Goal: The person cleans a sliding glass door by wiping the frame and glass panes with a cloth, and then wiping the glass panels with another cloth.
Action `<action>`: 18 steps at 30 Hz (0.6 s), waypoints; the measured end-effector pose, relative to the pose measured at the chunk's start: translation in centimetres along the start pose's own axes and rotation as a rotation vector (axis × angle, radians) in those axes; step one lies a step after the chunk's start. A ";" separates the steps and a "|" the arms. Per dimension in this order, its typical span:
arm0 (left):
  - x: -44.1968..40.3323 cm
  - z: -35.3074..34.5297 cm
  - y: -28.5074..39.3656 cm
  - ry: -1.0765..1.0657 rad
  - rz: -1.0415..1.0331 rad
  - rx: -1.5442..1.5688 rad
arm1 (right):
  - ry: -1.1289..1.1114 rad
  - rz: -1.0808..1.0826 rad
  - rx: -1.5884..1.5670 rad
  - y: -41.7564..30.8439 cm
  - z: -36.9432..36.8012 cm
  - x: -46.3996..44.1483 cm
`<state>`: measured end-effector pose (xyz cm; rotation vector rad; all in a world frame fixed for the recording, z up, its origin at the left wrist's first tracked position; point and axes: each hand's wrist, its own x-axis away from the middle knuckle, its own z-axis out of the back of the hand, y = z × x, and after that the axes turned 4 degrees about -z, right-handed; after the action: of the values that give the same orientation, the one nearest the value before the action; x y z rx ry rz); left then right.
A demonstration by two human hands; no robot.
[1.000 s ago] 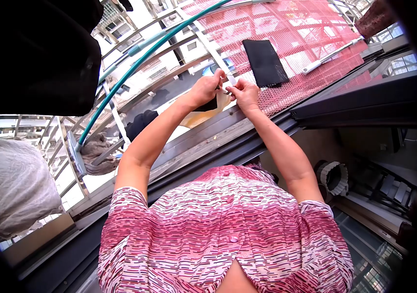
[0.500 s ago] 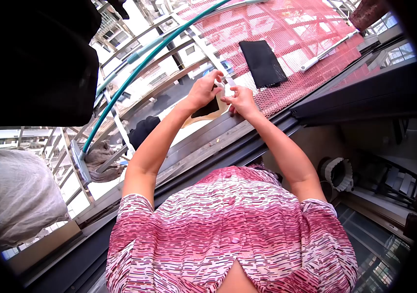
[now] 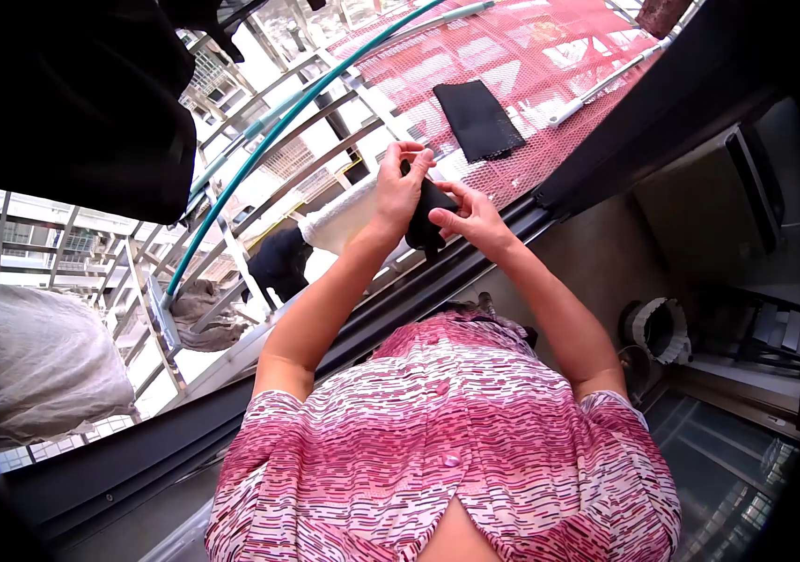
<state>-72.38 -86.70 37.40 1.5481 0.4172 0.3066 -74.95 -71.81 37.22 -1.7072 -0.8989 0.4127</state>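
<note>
We grip one dark cloth (image 3: pixel 426 223) with left hand (image 3: pixel 402 190) and right hand (image 3: pixel 477 222), one black panel (image 3: pixel 477 121) lying at one o'clock.

Black, matte, elongated item, apparently soft cloth (image 3: pixel 431 208): held up between the two hands, bunched rather than spread flat. Upper part sat in the curl of the left hand (image 3: pixel 402 187), partly covered by its fingers. Right edge met the thumb of the right hand (image 3: pixel 475 223). Long axis ran slightly aslant; lower end narrowed to a short tip. Folds were too dark to resolve.
</note>
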 end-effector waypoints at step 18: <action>2.9 -7.5 -2.4 -0.616 0.625 0.458 | 0.892 0.245 0.084 -2.2 8.6 12.9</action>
<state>-73.31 -78.73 34.97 2.0994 -0.5296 0.1984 -73.08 -56.31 38.62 -1.6771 -0.0233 -0.1670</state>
